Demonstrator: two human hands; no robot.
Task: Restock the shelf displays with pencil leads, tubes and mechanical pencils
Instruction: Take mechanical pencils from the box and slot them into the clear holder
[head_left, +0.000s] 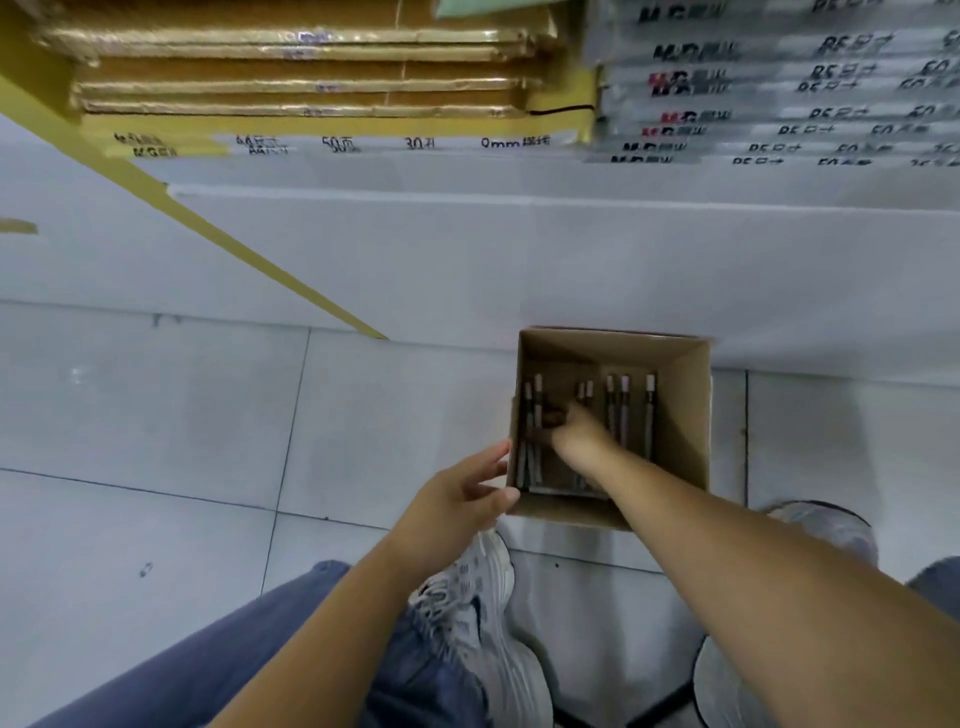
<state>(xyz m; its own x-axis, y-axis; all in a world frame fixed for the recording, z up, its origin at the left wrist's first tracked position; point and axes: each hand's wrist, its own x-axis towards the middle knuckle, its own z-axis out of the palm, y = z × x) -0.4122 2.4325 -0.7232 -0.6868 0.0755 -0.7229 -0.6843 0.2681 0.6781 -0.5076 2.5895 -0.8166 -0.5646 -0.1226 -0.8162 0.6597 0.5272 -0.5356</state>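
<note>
While the person crouches over the tiled floor (156, 415), knees and two pale sneakers (483, 613) nearest the camera, both bare arms reach forward to an open cardboard box (685, 415) set against the shelf base. Left hand (457, 499) rests on the box's near-left outer wall, fingers loosely spread, thumb at the rim, holding nothing else. Right hand (571, 426) is down inside the box among the mechanical pencils (623, 410); fingers curl toward the left-hand bunch, but whether they pinch one I cannot tell, blur. Pencils lie on the box bottom, long axes running away from the person, pale caps at the far end. Count: about seven visible, roughly two left of the fingers, two just beyond them, three to the right. Right hand is nearer. Farther off, stacked notebook packs (311, 78) fill the shelf.
</note>
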